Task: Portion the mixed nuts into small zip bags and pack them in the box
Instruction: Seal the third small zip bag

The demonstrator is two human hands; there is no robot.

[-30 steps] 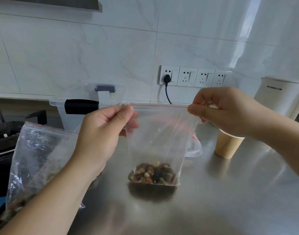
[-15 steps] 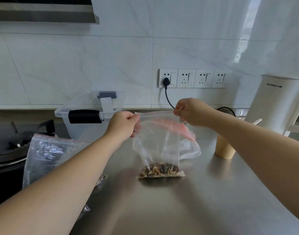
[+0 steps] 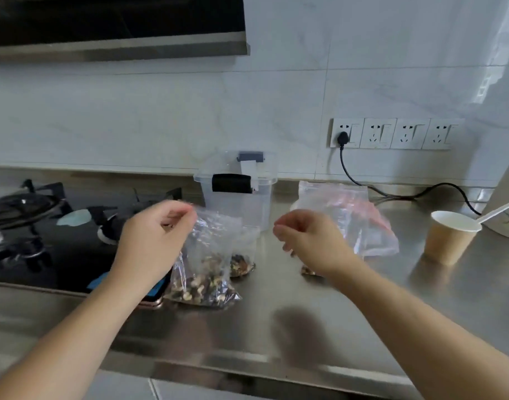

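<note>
Left hand point(image 3: 155, 238) pinches nut bag point(image 3: 207, 261); right hand point(image 3: 308, 243) curled.

Left hand point(image 3: 155, 241) pinches nut bag point(image 3: 204, 267); right hand point(image 3: 308, 243) curled.

Left arm: I see it bare from forearm to left hand point(image 3: 153, 241), no sleeve in view
Right arm: likewise bare down to right hand point(image 3: 311, 243)
Wrists and fingers point(image 3: 280, 226): I spot nothing worn
</note>
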